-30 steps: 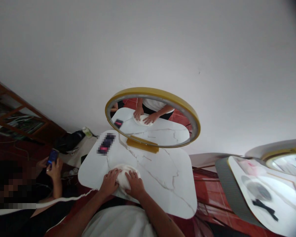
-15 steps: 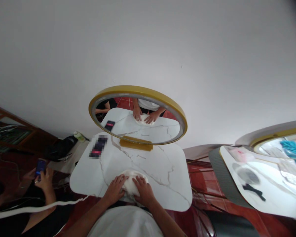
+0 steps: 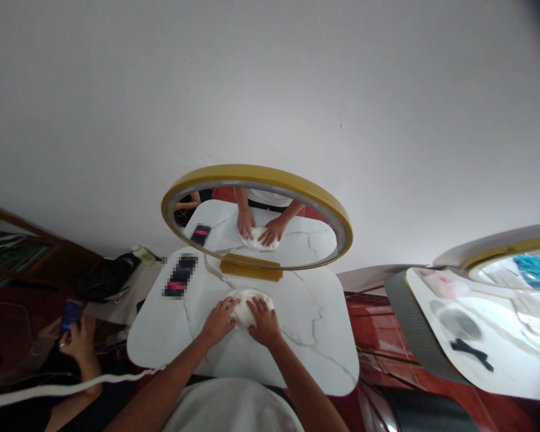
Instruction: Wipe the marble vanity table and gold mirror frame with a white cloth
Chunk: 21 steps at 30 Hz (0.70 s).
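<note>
A soft white cloth bundle [image 3: 247, 309] lies on the white marble-patterned table [image 3: 306, 354], towards its near side. My left hand [image 3: 220, 318] grips the bundle's left edge, fingers curved over the top. On the right, my right hand [image 3: 264, 321] holds the other edge, with its fingers spread over the cloth. Both palms and the underside of the bundle are hidden. The oval mirror [image 3: 252, 175] with a gold rim shows the same hands and cloth from the front.
A phone-like dark item [image 3: 180, 276], blurred out, lies at the table's left. A gold bracket [image 3: 251, 267] sits below the mirror. At left, another person's hand [image 3: 78, 339] holds a phone [image 3: 71, 315]. A second table [image 3: 499, 360] on the right bears a black strip [image 3: 472, 353].
Both my hands and the cloth bundle have moved forward over the table, away from my body and nearer the mirror. The bundle looks flatter and wider. My view has tilted slightly.
</note>
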Each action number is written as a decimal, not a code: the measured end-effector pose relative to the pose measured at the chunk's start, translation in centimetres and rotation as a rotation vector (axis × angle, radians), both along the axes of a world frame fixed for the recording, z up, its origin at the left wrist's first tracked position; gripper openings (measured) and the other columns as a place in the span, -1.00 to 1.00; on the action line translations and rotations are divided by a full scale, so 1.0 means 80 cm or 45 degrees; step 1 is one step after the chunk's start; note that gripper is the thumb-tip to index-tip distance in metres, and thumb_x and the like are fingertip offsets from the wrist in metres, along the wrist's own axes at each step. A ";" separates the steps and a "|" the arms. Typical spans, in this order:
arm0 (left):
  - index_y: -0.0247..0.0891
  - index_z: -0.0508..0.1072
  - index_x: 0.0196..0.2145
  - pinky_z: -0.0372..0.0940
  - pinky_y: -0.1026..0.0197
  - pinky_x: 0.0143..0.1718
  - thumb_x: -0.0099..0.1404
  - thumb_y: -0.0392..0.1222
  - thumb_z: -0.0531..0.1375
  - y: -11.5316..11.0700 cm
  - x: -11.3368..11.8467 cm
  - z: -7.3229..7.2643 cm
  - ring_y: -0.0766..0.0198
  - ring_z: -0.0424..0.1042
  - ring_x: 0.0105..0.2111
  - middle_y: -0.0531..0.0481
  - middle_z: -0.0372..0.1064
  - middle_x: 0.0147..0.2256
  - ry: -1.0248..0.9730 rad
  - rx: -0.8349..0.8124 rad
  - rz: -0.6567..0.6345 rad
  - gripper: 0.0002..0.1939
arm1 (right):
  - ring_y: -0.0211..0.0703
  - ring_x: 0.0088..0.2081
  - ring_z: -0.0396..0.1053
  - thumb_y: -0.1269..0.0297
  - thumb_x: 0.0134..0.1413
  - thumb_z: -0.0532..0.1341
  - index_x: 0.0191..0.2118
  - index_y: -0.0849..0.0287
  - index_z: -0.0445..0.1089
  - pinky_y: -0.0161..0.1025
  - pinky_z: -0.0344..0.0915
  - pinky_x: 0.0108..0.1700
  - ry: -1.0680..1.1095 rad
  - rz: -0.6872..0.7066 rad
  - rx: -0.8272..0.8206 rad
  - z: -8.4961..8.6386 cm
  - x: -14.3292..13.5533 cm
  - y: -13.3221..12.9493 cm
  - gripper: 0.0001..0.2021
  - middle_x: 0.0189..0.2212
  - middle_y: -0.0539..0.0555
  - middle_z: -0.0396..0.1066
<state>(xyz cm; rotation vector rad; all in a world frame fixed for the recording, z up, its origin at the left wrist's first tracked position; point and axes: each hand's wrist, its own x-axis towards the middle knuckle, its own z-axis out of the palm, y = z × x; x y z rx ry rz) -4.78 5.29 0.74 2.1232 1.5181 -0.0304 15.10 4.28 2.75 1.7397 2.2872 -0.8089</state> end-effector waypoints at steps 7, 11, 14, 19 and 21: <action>-0.06 0.05 0.21 0.07 0.13 0.08 0.17 -0.27 0.07 0.034 0.002 0.002 0.15 0.07 0.12 -0.02 0.05 0.16 0.029 0.065 0.030 -0.35 | -0.02 0.30 -0.40 0.20 -0.09 0.05 0.30 -0.09 -0.26 0.06 -0.04 0.13 -0.021 -0.056 0.059 -0.006 -0.008 0.028 -0.21 0.32 -0.12 -0.36; -0.05 0.02 0.23 0.08 0.12 0.06 0.17 -0.29 0.05 0.024 0.004 0.003 0.14 0.07 0.12 -0.02 0.06 0.15 0.043 0.096 0.065 -0.34 | -0.03 0.31 -0.45 0.20 -0.07 0.03 0.31 -0.07 -0.31 0.10 -0.13 0.16 -0.036 -0.078 0.079 -0.006 -0.012 0.018 -0.20 0.32 -0.12 -0.43; -0.02 0.01 0.23 0.07 0.11 0.06 0.17 -0.26 0.06 0.006 0.001 0.005 0.14 0.07 0.11 -0.02 0.08 0.14 0.035 0.106 0.080 -0.33 | -0.03 0.31 -0.46 0.21 -0.07 0.04 0.31 -0.08 -0.32 0.14 -0.19 0.18 -0.040 -0.077 0.083 -0.008 -0.013 0.002 -0.20 0.32 -0.12 -0.45; -0.03 0.04 0.21 0.04 0.11 0.08 0.15 -0.23 0.08 -0.032 -0.010 0.002 0.15 0.07 0.10 -0.02 0.08 0.12 -0.047 0.062 0.034 -0.33 | -0.04 0.31 -0.47 0.18 -0.04 0.04 0.31 -0.09 -0.37 0.18 -0.24 0.19 0.002 -0.038 0.127 -0.019 -0.009 -0.044 -0.20 0.32 -0.12 -0.48; -0.02 0.04 0.21 0.04 0.12 0.09 0.14 -0.23 0.09 -0.049 -0.014 0.001 0.15 0.08 0.10 -0.02 0.08 0.12 -0.096 0.045 0.002 -0.33 | -0.04 0.31 -0.48 0.16 -0.01 0.04 0.30 -0.10 -0.40 0.20 -0.25 0.19 0.020 -0.035 0.132 -0.023 -0.007 -0.067 -0.20 0.31 -0.13 -0.50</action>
